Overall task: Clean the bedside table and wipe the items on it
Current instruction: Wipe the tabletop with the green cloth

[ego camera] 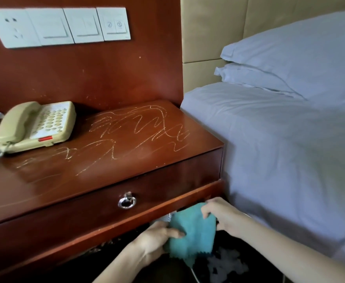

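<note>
Bedside table (69, 186) of glossy reddish-brown wood, set against a matching wall panel (86, 74), right side just beside the bed (279, 156). Across the top, from the middle toward the back right corner and forward along the left half: pale scribbled lines (141, 127), looping and zigzag. At the back left corner of the top: beige telephone (37, 127), handset in its cradle on the left, keypad to the right, red strip along the front edge; somewhat blurred. In the front face: one drawer (157, 184), closed, with a silver ring pull (127, 200) near the middle. Below the front right corner, in front of the lower rail and apart from the top: teal cloth (196, 229), hanging with a zigzag-cut lower edge, held between both hands. Left hand (157, 240) at the cloth's left edge, fingers curled behind the fabric, thumb pressed across its front, clamped on the cloth. Right hand (224, 216) at the cloth's upper right edge, fingertips bent and pinching the fabric. On the wall panel above the telephone: row of four white plates (61, 25), a socket at the left, switches beside it. On the bed: pale sheet, two stacked pillows (300, 62) against a tan padded headboard (218, 27).
</note>
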Action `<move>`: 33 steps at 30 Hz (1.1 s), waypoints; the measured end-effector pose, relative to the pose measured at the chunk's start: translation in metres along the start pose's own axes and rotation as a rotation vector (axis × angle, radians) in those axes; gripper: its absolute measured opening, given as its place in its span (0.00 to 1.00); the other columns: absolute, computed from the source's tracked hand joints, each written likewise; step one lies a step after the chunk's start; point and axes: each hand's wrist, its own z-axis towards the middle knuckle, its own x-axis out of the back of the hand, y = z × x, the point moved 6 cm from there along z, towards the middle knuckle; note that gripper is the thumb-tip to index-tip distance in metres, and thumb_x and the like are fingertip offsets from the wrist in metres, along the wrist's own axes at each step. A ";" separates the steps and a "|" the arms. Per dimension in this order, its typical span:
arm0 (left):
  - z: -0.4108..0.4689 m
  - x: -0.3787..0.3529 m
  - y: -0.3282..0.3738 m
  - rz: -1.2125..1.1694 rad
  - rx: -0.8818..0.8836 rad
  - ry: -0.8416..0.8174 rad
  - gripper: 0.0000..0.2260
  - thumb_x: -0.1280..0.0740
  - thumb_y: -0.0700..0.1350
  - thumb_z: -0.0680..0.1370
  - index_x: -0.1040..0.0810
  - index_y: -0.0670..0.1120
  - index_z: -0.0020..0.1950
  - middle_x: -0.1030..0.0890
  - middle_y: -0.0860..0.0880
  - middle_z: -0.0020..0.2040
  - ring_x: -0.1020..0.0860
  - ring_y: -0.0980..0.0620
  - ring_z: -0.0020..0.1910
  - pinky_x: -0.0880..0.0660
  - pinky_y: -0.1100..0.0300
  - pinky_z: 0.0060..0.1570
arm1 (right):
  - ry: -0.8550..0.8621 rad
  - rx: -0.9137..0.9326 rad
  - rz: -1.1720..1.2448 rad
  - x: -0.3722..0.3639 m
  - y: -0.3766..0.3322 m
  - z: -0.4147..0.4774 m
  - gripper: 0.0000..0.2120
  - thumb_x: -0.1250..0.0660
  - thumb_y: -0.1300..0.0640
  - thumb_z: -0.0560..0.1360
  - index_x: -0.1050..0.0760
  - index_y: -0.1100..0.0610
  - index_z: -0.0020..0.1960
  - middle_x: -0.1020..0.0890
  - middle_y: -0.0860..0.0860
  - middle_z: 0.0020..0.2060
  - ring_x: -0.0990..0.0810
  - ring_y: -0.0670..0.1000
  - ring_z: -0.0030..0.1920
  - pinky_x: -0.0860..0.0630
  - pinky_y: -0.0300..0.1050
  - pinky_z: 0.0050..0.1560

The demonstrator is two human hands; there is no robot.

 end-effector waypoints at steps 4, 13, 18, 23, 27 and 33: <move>-0.036 -0.003 0.024 0.043 -0.123 -0.153 0.20 0.30 0.30 0.66 0.20 0.39 0.57 0.19 0.37 0.56 0.20 0.41 0.56 0.24 0.50 0.57 | -0.286 0.185 -0.138 -0.020 -0.041 -0.030 0.09 0.39 0.69 0.63 0.30 0.56 0.37 0.31 0.57 0.39 0.31 0.54 0.45 0.33 0.50 0.47; -0.132 0.044 0.091 -0.005 -0.443 -0.075 0.20 0.28 0.34 0.70 0.23 0.40 0.61 0.19 0.38 0.57 0.20 0.40 0.55 0.21 0.52 0.50 | -0.586 0.497 -0.147 -0.072 -0.124 -0.094 0.09 0.35 0.66 0.67 0.22 0.54 0.42 0.18 0.52 0.41 0.19 0.50 0.45 0.24 0.43 0.45; -0.189 0.081 0.129 0.006 -0.586 0.092 0.24 0.27 0.38 0.68 0.25 0.41 0.64 0.20 0.39 0.60 0.20 0.40 0.56 0.21 0.51 0.51 | -0.637 0.624 -0.079 -0.121 -0.172 -0.114 0.12 0.35 0.66 0.70 0.24 0.65 0.53 0.20 0.57 0.46 0.20 0.54 0.51 0.24 0.52 0.53; -0.233 0.133 0.160 -0.031 -0.664 0.417 0.21 0.26 0.39 0.66 0.24 0.42 0.58 0.16 0.41 0.51 0.16 0.44 0.45 0.20 0.56 0.38 | -0.574 0.712 -0.033 -0.180 -0.217 -0.114 0.06 0.36 0.68 0.72 0.26 0.61 0.48 0.20 0.56 0.43 0.19 0.53 0.45 0.22 0.44 0.43; -0.267 0.185 0.175 0.179 -0.657 0.797 0.21 0.27 0.37 0.70 0.28 0.45 0.60 0.18 0.39 0.51 0.17 0.42 0.46 0.20 0.43 0.45 | -0.438 0.789 -0.078 -0.226 -0.247 -0.111 0.09 0.33 0.67 0.72 0.26 0.58 0.51 0.18 0.56 0.48 0.19 0.54 0.52 0.24 0.47 0.51; -0.306 0.244 0.165 0.265 -0.655 1.097 0.22 0.30 0.34 0.73 0.33 0.41 0.64 0.22 0.48 0.39 0.23 0.54 0.37 0.25 0.62 0.36 | -0.310 0.877 -0.257 -0.290 -0.262 -0.102 0.16 0.33 0.66 0.70 0.27 0.53 0.54 0.20 0.56 0.50 0.20 0.56 0.52 0.22 0.53 0.54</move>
